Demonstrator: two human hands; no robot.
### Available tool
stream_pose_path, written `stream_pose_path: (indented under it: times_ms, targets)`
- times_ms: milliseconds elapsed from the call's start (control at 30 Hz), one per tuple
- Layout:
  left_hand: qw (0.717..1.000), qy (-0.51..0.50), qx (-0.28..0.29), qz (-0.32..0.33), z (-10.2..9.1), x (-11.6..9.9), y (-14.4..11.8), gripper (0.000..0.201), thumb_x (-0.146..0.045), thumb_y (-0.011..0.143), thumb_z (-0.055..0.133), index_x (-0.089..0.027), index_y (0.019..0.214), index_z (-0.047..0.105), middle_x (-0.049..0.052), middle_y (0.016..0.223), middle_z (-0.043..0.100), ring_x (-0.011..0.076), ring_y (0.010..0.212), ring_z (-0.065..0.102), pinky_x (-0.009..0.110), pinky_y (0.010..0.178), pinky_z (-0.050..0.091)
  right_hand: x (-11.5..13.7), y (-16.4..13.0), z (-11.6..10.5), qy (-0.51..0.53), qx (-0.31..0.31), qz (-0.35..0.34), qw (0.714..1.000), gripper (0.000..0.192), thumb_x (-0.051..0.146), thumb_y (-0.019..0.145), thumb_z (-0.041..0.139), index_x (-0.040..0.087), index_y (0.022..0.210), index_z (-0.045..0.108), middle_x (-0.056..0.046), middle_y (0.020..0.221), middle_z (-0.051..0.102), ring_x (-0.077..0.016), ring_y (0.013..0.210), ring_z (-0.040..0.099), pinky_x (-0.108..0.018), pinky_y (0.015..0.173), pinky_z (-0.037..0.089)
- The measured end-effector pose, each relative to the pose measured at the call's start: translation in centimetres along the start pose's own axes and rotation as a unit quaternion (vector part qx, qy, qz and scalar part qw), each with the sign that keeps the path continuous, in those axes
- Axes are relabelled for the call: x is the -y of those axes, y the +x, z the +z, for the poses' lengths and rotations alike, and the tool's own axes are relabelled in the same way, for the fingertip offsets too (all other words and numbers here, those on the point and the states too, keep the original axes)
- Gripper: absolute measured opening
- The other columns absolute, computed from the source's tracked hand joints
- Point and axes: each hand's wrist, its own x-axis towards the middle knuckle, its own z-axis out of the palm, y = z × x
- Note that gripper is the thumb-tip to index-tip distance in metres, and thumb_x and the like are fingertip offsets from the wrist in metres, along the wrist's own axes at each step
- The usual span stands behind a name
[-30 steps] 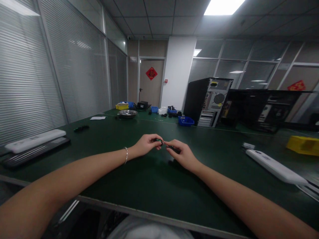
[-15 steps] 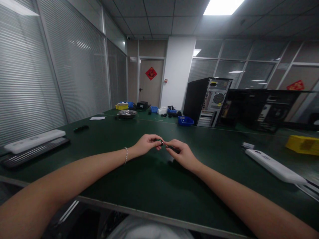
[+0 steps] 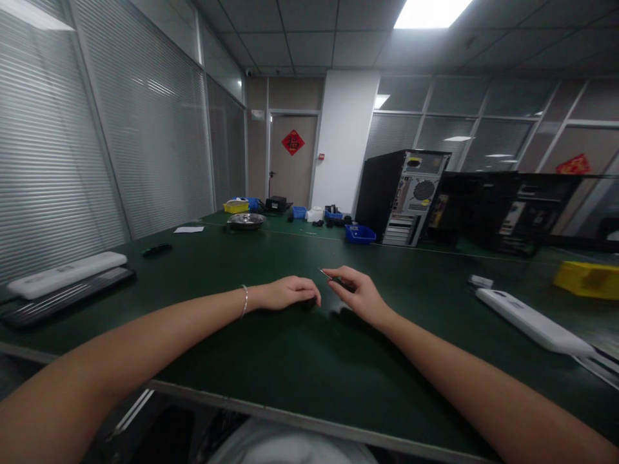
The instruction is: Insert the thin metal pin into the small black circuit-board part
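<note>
My left hand [image 3: 290,294] lies low on the green table [image 3: 271,361], palm down, fingers curled over a small dark part that is mostly hidden beneath them. My right hand [image 3: 355,295] is raised slightly to its right and grips a small screwdriver [image 3: 333,278]. The screwdriver's thin metal tip points up and to the left, free of the left hand. A bracelet circles my left wrist.
A white bar on a dark tray [image 3: 68,280] lies at the left edge, another white bar [image 3: 529,321] at the right. A yellow bin [image 3: 587,278], a computer tower [image 3: 403,196], a blue bin [image 3: 360,234] and a metal bowl [image 3: 246,220] stand farther back.
My left hand has dropped from the screwdriver tip down onto the table. The two hands, joined before, are now apart. My right hand stays with the screwdriver.
</note>
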Motion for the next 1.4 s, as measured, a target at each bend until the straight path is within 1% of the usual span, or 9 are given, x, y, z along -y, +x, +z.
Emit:
stream_pose_path:
  times_ms: [133,300,433,533,733,867,967,1200,1400]
  targets:
    - [0.99,0.12,0.037,0.062,0.9,-1.4,0.1,0.031,-0.036,0.092,0.04,-0.023,0.098,0.067,0.005,0.095,0.056,0.0193,0.097,0.048,0.029,0.091,0.034,0.1,0.0,0.0,0.01,0.006,-0.003,1.0,0.031,0.03,0.086,0.055,0.021,0.114,0.063,-0.007,0.094,0.064,-0.019,0.081,0.059,-0.032,0.071,0.049]
    - [0.984,0.162,0.034,0.071,1.2,-1.9,0.0,0.032,-0.035,0.092,0.039,-0.027,0.11,0.064,0.006,0.101,0.057,0.0206,0.099,0.048,0.03,0.09,0.034,0.4,0.0,-0.1,0.006,0.016,0.0,1.0,0.03,0.029,0.087,0.054,0.021,0.115,0.062,-0.007,0.094,0.063,-0.0189,0.081,0.058,-0.032,0.07,0.048]
    - [0.986,0.148,-0.005,0.077,1.2,-1.5,0.0,0.03,-0.033,0.091,0.043,-0.024,0.113,0.061,0.008,0.107,0.057,0.0214,0.103,0.049,0.031,0.091,0.035,0.4,0.1,-0.2,0.005,0.012,0.004,1.0,0.03,0.029,0.086,0.055,0.021,0.115,0.062,-0.007,0.094,0.063,-0.0194,0.083,0.058,-0.032,0.07,0.048]
    - [0.988,0.142,-0.042,0.036,0.9,-1.6,-0.2,0.031,-0.04,0.088,0.047,-0.02,0.11,0.059,0.008,0.108,0.055,0.0212,0.098,0.051,0.03,0.083,0.039,0.3,0.3,-0.6,-0.002,0.031,0.013,0.999,0.031,0.028,0.087,0.054,0.021,0.116,0.061,-0.007,0.097,0.062,-0.02,0.086,0.058,-0.033,0.074,0.048]
    - [0.982,0.185,-0.004,-0.03,0.4,-2.0,-0.4,0.053,-0.057,0.066,0.066,-0.019,0.1,0.056,0.007,0.1,0.052,0.0219,0.087,0.049,0.027,0.068,0.04,0.5,0.4,-1.7,-0.027,0.172,0.047,0.984,0.03,0.029,0.08,0.063,0.021,0.108,0.064,-0.004,0.098,0.065,-0.0204,0.085,0.06,-0.031,0.075,0.046]
    - [0.982,0.189,0.004,-0.032,0.1,-1.5,-0.4,0.048,-0.052,0.068,0.067,-0.018,0.1,0.056,0.006,0.097,0.051,0.0205,0.086,0.049,0.028,0.07,0.04,1.4,0.5,-2.2,-0.052,0.291,0.07,0.953,0.035,0.036,0.076,0.067,0.02,0.107,0.065,-0.002,0.094,0.067,-0.0197,0.081,0.06,-0.028,0.068,0.045]
    - [0.987,0.154,-0.001,-0.046,-0.3,-0.9,-0.5,0.045,-0.046,0.071,0.067,-0.018,0.104,0.056,0.005,0.1,0.05,0.0191,0.087,0.049,0.029,0.072,0.042,2.0,0.5,-2.4,-0.067,0.323,0.082,0.94,0.036,0.04,0.076,0.066,0.019,0.105,0.066,-0.002,0.092,0.067,-0.0193,0.081,0.06,-0.027,0.07,0.045]
    - [0.996,-0.037,-0.05,-0.063,-0.2,-0.1,-0.1,0.045,-0.028,0.074,0.068,-0.018,0.114,0.05,0.005,0.101,0.054,0.0148,0.083,0.054,0.031,0.074,0.046,1.5,0.3,-2.1,-0.073,0.293,0.066,0.951,0.032,0.04,0.076,0.066,0.02,0.101,0.066,-0.001,0.089,0.064,-0.0169,0.074,0.058,-0.026,0.065,0.044]
    - [0.971,-0.218,-0.075,-0.059,0.2,-0.6,0.3,0.048,-0.019,0.07,0.072,-0.016,0.111,0.049,0.006,0.095,0.06,0.016,0.084,0.061,0.035,0.078,0.048,1.4,0.4,-1.9,-0.062,0.114,0.031,0.991,0.027,0.037,0.077,0.066,0.018,0.095,0.064,0.0,0.08,0.061,-0.0144,0.067,0.054,-0.025,0.061,0.042]
